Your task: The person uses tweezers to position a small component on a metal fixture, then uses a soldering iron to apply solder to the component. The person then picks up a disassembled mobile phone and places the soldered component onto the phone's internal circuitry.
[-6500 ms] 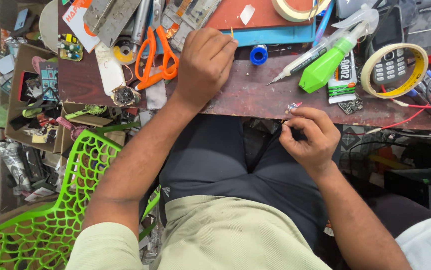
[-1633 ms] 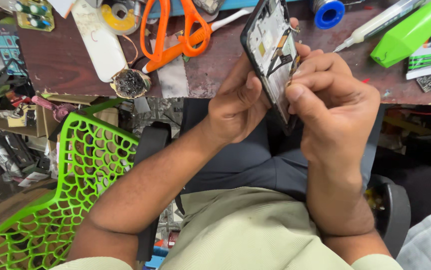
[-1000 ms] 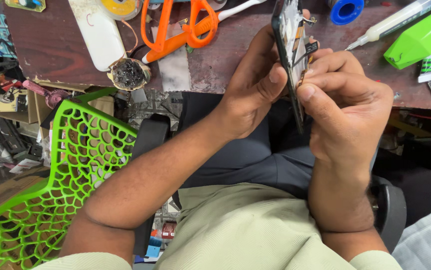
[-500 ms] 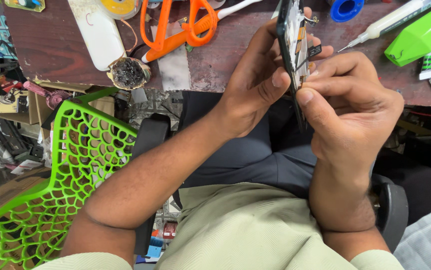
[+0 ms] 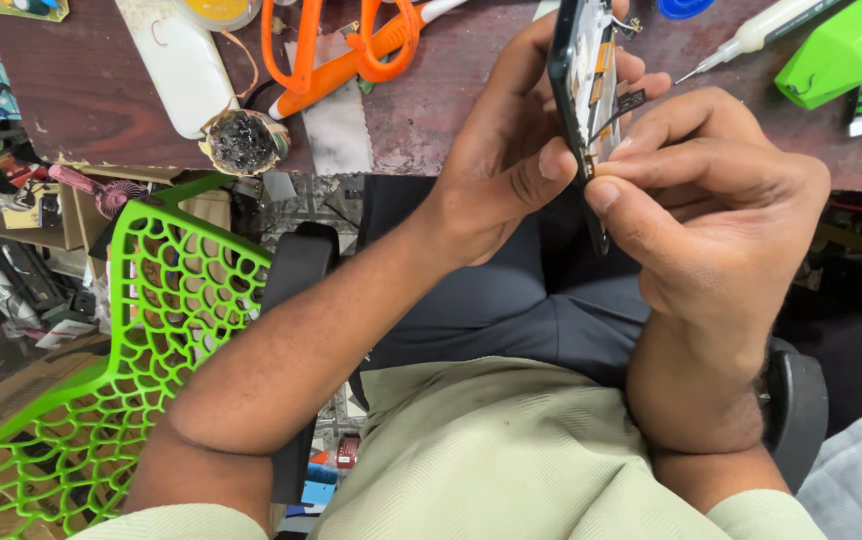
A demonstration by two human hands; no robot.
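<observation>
An opened black phone [image 5: 583,90] stands nearly on edge above my lap, its inner boards and a thin flex cable showing. My left hand [image 5: 496,160] grips it from the left, thumb pressed on its lower edge. My right hand [image 5: 711,200] is closed against its right side, thumb and forefinger pinching a small part at the phone's inner face. What sits between those fingertips is too small to make out.
The dark red workbench [image 5: 101,90] carries orange scissors [image 5: 331,50], a white oblong block [image 5: 176,65], a round sooty holder [image 5: 241,140], a white syringe tube [image 5: 761,35] and a green tool [image 5: 846,45]. A green lattice chair [image 5: 101,370] stands at my left.
My left hand left the bench and picked up the phone, and both hands brought it before me. Over the last second the phone turned more edge-on and my right fingers closed on its inner side.
</observation>
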